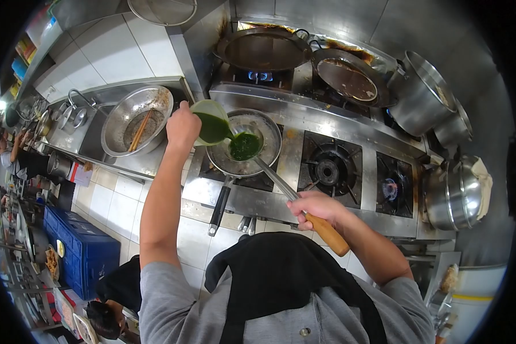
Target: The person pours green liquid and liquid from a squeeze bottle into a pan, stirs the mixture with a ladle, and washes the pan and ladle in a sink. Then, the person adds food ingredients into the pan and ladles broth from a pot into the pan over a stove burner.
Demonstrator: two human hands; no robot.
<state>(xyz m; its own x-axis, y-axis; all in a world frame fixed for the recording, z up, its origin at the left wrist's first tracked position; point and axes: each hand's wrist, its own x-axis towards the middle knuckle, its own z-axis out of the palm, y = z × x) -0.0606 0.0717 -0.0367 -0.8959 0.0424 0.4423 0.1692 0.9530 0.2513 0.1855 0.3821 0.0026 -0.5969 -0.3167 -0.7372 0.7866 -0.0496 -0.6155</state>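
Note:
My left hand (183, 127) grips a pale container (210, 106), tilted so that its green liquid (212, 128) runs into a ladle. The ladle's bowl (246, 144) holds green liquid and sits over a frying pan (273, 133) on the stove. My right hand (318, 210) is closed round the ladle's handle (328, 235) near its wooden part. The pan's black handle (219, 207) points toward my body. Something pale and wet lies in the pan, partly hidden by the ladle.
Left of the pan, a metal bowl (116, 129) holds wooden chopsticks (140, 133). Two dark woks (264, 50) stand on the back burners, with tall pots (421, 97) at the right. A blue crate (83, 246) and a person (104, 318) are at the lower left.

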